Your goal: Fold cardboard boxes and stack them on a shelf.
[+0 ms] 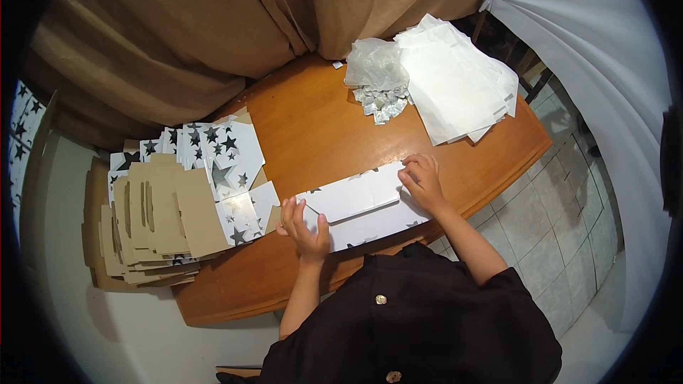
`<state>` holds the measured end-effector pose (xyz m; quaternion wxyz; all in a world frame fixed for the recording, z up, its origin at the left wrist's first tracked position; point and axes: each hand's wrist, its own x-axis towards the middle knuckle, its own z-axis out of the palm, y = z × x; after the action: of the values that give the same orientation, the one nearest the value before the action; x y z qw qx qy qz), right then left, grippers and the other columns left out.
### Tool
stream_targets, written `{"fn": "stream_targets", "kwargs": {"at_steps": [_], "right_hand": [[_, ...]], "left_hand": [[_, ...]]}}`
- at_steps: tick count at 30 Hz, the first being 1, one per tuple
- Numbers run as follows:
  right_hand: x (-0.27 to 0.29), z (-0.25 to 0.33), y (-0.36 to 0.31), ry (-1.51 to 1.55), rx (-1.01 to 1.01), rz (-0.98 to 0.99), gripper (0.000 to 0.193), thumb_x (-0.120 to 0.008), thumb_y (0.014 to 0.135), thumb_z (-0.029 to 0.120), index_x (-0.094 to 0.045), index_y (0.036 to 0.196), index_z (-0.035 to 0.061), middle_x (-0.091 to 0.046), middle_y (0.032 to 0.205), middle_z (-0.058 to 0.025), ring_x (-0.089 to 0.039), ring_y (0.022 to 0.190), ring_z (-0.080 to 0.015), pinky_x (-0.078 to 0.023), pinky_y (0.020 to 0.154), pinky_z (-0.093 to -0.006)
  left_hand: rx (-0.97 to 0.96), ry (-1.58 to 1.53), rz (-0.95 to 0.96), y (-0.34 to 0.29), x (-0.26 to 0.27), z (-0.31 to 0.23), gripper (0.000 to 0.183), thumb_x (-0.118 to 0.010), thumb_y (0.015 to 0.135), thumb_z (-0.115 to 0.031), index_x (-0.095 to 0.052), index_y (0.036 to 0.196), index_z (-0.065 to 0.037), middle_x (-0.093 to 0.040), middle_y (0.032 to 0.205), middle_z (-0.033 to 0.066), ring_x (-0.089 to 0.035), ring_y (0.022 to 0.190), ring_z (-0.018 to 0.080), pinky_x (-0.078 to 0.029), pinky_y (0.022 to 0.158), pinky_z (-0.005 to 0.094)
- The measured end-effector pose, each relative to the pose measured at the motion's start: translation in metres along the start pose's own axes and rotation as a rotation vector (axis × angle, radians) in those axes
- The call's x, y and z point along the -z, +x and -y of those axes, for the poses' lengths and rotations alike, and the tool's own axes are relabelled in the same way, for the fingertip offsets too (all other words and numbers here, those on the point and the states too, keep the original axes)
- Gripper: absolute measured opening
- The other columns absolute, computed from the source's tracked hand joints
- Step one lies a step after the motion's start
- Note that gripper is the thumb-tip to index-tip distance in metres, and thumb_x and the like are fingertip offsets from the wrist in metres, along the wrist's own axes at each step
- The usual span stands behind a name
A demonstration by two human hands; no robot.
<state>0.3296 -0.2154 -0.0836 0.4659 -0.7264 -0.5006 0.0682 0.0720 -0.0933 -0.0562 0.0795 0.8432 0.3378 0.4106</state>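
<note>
- The white box (370, 231) lies in the center of the frame, a long, star-printed shape near the table's front edge, with a long flap (352, 195) across its upper part.
- The left hand (306, 231) is at the box's left end, thumb and fingers apart and part-curled; I cannot tell whether it grips.
- The right hand (422, 183) is at the box's upper right corner, fingers bent over it, thumb low; whether they pinch it is unclear.
- Left of the box, a pile of folded cardboard (199, 210), brown and star-printed white, covers the table's left end.
- Toward the upper right, a clear plastic bag (375, 64) and small silvery packets (383, 105) sit beside white paper sheets (455, 78).
- The wooden table (306, 128) stands below a brown curtain (178, 28) filling the upper left.
</note>
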Motion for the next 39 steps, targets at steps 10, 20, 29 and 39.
{"fn": "stream_targets", "kwargs": {"at_steps": [10, 20, 29, 39], "right_hand": [[-0.001, 0.024, 0.007, -0.306, -0.149, 0.042, 0.073, -0.075, 0.065, 0.043, -0.046, 0.124, 0.0107, -0.042, 0.128, -0.0163, -0.039, 0.120, -0.0321, -0.026, 0.100, -0.0495], [0.005, -0.027, 0.009, 0.278, -0.539, 0.027, 0.062, -0.054, 0.083, 0.050, -0.046, 0.123, 0.0031, -0.057, 0.110, -0.0202, -0.056, 0.100, -0.0348, -0.040, 0.090, -0.0395], [0.054, 0.038, 0.024, 0.212, -0.809, 0.414, 0.074, -0.022, 0.092, 0.060, -0.054, 0.112, -0.0029, -0.059, 0.108, -0.0206, -0.055, 0.102, -0.0292, -0.040, 0.089, -0.0318], [0.075, 0.063, 0.014, 1.003, -0.332, 0.088, 0.028, -0.043, 0.094, 0.035, -0.052, 0.095, 0.0085, -0.054, 0.093, -0.0039, -0.052, 0.094, -0.0118, -0.039, 0.091, -0.0280]], "left_hand": [[0.283, 0.137, 0.532, 0.028, -0.004, 0.001, 0.080, -0.073, 0.069, -0.038, -0.038, 0.134, -0.009, -0.035, 0.134, 0.0196, -0.030, 0.128, 0.0347, -0.018, 0.103, 0.0540], [0.489, -0.167, 0.293, 0.020, -0.007, 0.054, 0.064, -0.060, 0.083, -0.040, -0.039, 0.130, -0.002, -0.040, 0.129, 0.0202, -0.039, 0.119, 0.0346, -0.037, 0.094, 0.0385], [1.076, -0.769, 0.889, 0.029, 0.027, 0.085, 0.077, -0.017, 0.084, -0.073, -0.055, 0.097, -0.008, -0.051, 0.072, -0.0014, -0.043, 0.065, 0.0101, -0.037, 0.068, 0.0246], [0.526, -0.901, 0.203, 0.003, 0.039, 0.116, 0.066, -0.055, 0.088, -0.038, -0.031, 0.136, 0.000, -0.044, 0.129, 0.0133, -0.042, 0.119, 0.0211, -0.030, 0.102, 0.0325]]}}
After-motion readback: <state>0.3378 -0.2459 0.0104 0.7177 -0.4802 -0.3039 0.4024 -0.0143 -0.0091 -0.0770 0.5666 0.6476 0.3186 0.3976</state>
